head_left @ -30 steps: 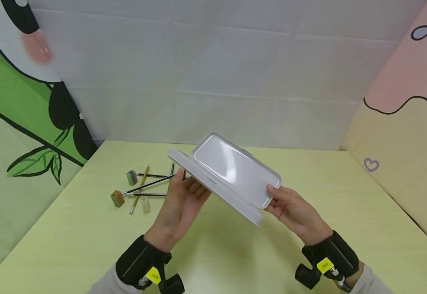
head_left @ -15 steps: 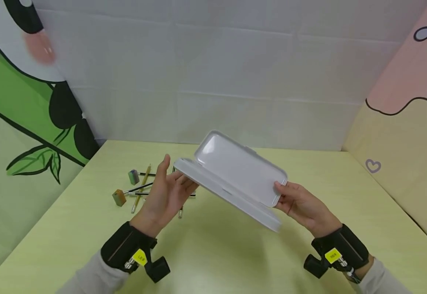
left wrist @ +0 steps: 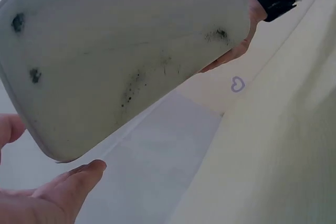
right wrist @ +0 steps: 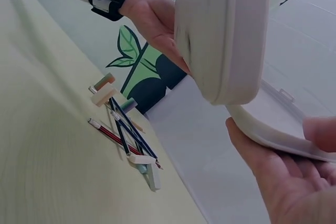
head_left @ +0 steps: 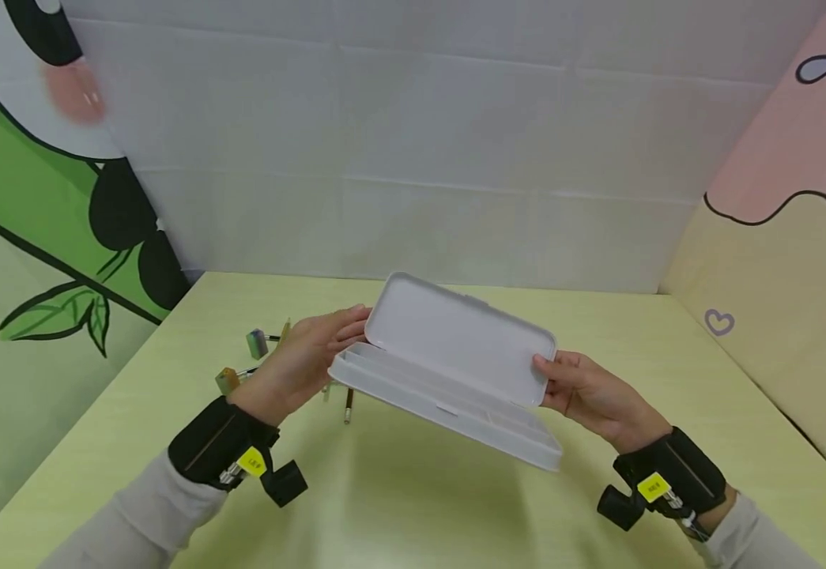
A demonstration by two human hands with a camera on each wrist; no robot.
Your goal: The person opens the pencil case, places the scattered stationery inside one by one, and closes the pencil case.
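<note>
A white plastic pencil case (head_left: 448,348) is held up over the table, its lid swung open and its long tray facing me. My right hand (head_left: 594,395) pinches the lid's right end between thumb and fingers. At the opposite end, my left hand (head_left: 288,367) has its fingers straight, the tips right at the lid's edge. The left wrist view shows the underside of the case (left wrist: 121,51) with dark smudges; the left fingers (left wrist: 79,187) stand spread around its corner there. Inside the tray a divider shows, and no items are visible.
Several pencils (right wrist: 118,137) lie crossed on the table at the left, partly hidden by the left hand in the head view. Small eraser blocks lie among them, including an orange-green one (head_left: 227,381) and a purplish-green one (head_left: 257,344). A grey-white cloth wall (head_left: 413,158) stands behind.
The case has tilted so its tray opening turned toward me and the lid stands more upright. My left hand has moved from under the tray to the lid's left edge.
</note>
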